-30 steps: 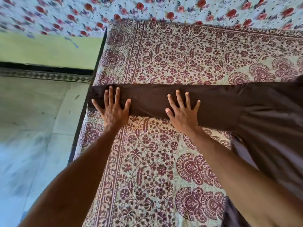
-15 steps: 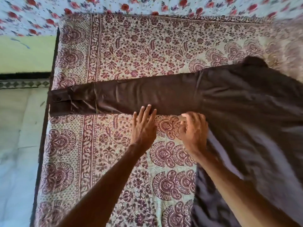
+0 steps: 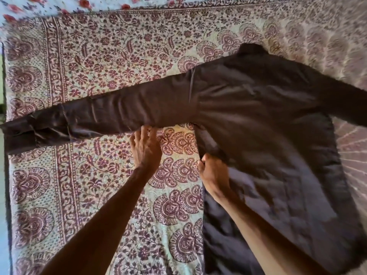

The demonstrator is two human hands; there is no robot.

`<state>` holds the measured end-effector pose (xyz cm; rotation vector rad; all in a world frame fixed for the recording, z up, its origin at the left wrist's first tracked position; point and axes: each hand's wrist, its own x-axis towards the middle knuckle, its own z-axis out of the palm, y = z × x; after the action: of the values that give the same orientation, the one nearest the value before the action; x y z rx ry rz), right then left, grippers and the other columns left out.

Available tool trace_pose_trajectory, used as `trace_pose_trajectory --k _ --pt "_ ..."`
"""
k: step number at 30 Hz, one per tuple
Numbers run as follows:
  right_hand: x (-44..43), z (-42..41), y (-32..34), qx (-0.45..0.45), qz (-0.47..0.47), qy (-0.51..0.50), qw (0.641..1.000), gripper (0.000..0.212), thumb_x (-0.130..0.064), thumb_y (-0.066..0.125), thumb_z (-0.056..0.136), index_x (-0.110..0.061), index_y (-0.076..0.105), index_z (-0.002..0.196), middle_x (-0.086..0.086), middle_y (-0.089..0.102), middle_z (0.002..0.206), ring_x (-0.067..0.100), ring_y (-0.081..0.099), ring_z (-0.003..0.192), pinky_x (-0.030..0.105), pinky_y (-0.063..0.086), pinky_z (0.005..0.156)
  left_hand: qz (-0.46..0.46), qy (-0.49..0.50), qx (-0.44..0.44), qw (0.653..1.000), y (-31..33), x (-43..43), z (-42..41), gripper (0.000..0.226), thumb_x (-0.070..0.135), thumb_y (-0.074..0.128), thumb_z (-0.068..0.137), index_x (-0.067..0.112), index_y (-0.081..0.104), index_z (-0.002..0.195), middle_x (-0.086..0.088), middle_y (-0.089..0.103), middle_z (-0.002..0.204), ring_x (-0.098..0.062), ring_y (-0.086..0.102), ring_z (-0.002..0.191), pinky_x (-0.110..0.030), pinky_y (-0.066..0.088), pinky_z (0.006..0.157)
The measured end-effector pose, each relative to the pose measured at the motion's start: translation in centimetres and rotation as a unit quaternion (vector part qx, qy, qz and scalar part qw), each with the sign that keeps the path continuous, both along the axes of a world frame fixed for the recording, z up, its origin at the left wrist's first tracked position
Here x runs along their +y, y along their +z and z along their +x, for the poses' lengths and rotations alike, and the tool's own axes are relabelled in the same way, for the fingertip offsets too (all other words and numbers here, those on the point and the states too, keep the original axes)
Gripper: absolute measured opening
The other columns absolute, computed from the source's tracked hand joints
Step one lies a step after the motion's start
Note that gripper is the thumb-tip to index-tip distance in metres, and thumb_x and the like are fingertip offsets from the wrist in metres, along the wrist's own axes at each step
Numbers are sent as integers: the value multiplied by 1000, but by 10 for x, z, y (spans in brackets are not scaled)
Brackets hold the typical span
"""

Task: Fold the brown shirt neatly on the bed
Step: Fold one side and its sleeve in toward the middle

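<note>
Two hands at work, no fold made yet. Brown shirt [image 3: 258, 116] spread flat, back up, on the patterned bed [image 3: 119, 56], long sleeve [image 3: 99, 114] stretched leftward. Left hand [image 3: 146, 147] curled at the sleeve's lower edge, fingers narrow; right hand [image 3: 213, 173] pinching the side seam. Every fold remaining. Far sleeve cut off; fingertips hidden, blurred.

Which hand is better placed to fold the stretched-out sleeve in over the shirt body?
Left, probably: the left hand already touches the sleeve edge, while the right hand grips the shirt side.
</note>
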<state>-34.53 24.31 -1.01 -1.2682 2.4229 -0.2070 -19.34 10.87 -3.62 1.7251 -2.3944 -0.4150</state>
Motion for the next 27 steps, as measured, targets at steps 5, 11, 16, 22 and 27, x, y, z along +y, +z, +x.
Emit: trace_pose_trajectory --k 5,11,16,22,27 --pt "4 -6 4 -21 11 26 999 20 -32 56 92 -15 60 100 7 71 89 28 68 81 36 52 65 -6 23 18 1000 10 -6 -10 28 10 58 81 15 61 108 -9 55 114 -31 50 104 -46 37 93" --pt "-11 -28 4 -46 53 37 997 25 -42 59 83 -17 63 83 0 70 77 23 68 75 27 42 57 -1 -58 73 996 21 -59 -72 28 22 55 88 14 56 115 -10 52 119 -30 49 107 -43 41 87" --pt "-42 -58 0 -60 87 60 993 24 -43 61 75 -20 67 78 -1 71 76 23 69 77 29 50 66 17 -104 7 994 14 -117 -139 47 26 57 88 10 46 131 -11 44 136 -30 42 124 -42 38 101" --pt "-72 -71 -4 -25 33 135 990 24 -37 59 81 -18 67 94 2 72 88 26 70 82 33 53 71 112 -92 -5 989 12 -167 -195 54 31 48 95 13 32 143 -14 42 144 -37 35 135 -49 26 110" --pt "-75 -77 -8 -84 32 118 989 19 -33 59 76 -15 58 74 3 69 77 26 67 73 30 49 64 152 -48 7 987 13 -189 -218 44 46 54 91 18 58 124 -12 60 125 -34 47 124 -50 34 106"
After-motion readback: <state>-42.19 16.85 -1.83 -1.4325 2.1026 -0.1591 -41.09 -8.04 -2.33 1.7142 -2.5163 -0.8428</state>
